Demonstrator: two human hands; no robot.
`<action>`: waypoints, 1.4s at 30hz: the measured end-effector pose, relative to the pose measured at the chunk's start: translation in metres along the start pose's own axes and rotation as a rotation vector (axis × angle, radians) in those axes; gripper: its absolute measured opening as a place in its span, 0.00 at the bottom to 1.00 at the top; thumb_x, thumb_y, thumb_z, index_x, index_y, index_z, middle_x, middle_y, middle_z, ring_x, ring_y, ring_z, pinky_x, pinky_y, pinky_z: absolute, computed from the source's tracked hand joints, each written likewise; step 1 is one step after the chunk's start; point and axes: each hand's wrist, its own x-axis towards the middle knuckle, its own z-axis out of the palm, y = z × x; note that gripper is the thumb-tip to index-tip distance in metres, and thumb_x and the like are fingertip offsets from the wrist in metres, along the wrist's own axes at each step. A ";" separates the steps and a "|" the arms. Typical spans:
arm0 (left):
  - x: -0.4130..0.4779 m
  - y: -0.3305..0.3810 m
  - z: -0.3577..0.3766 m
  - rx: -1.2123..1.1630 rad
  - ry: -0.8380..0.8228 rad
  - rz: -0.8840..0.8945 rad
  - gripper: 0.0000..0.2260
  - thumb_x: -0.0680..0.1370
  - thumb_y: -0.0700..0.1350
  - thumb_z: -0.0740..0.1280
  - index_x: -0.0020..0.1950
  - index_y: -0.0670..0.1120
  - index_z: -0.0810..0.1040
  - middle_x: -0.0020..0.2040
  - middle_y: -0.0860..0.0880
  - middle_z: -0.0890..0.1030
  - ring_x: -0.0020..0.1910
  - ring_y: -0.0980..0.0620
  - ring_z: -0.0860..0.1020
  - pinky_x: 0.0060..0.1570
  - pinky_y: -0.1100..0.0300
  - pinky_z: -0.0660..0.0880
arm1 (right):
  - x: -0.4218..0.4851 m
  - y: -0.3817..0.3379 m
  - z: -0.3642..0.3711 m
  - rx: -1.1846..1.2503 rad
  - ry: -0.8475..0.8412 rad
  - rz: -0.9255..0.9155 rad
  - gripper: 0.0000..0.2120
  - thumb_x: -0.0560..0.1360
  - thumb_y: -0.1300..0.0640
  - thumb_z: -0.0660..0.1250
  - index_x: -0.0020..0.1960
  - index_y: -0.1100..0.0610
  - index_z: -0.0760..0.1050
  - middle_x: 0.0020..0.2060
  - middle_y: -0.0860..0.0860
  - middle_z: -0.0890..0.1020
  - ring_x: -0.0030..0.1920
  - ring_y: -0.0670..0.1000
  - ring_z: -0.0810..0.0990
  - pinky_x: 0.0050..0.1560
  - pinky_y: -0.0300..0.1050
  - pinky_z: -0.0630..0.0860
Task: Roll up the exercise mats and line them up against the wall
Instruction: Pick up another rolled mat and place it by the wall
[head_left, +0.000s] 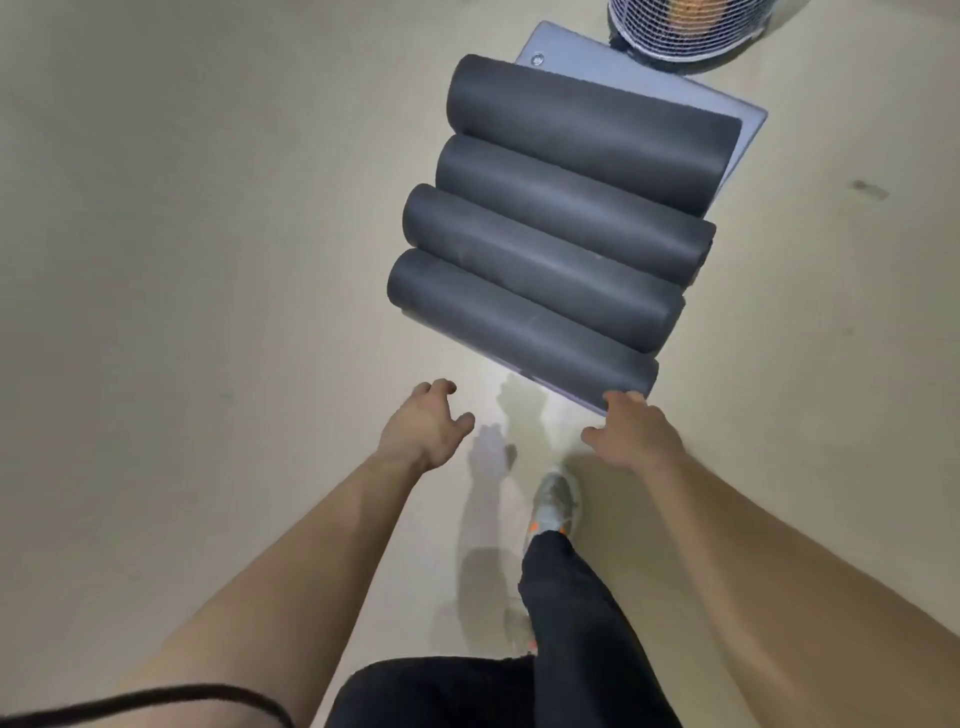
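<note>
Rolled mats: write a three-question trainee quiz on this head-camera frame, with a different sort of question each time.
1. Count: how many rolled mats lie side by side?
2. True or false: the left hand grips one of the rolls.
3. Choose one: the right hand touches A) the wire fan guard, B) one end of the nearest roll, C) the shoe.

Key: 1) four; 2) false, it hovers over the floor and holds nothing; 3) B.
</note>
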 end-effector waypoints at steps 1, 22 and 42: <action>0.031 -0.002 0.003 0.013 0.000 0.001 0.26 0.83 0.54 0.63 0.79 0.47 0.65 0.76 0.49 0.68 0.67 0.46 0.75 0.62 0.52 0.72 | 0.025 -0.002 0.005 0.018 0.000 0.017 0.29 0.81 0.48 0.63 0.78 0.58 0.62 0.75 0.57 0.66 0.72 0.63 0.69 0.67 0.55 0.71; 0.340 -0.069 0.092 0.495 0.349 0.597 0.27 0.80 0.52 0.67 0.76 0.43 0.66 0.72 0.38 0.69 0.67 0.34 0.68 0.62 0.41 0.73 | 0.256 0.002 0.196 0.496 0.689 0.652 0.32 0.82 0.46 0.62 0.78 0.63 0.58 0.77 0.63 0.60 0.72 0.64 0.65 0.62 0.59 0.74; 0.342 0.073 0.252 0.722 0.469 1.082 0.54 0.68 0.76 0.68 0.85 0.55 0.49 0.84 0.48 0.58 0.81 0.40 0.57 0.78 0.39 0.54 | 0.278 0.083 0.185 1.129 0.819 0.510 0.23 0.76 0.40 0.70 0.64 0.54 0.77 0.58 0.54 0.83 0.55 0.60 0.81 0.53 0.50 0.78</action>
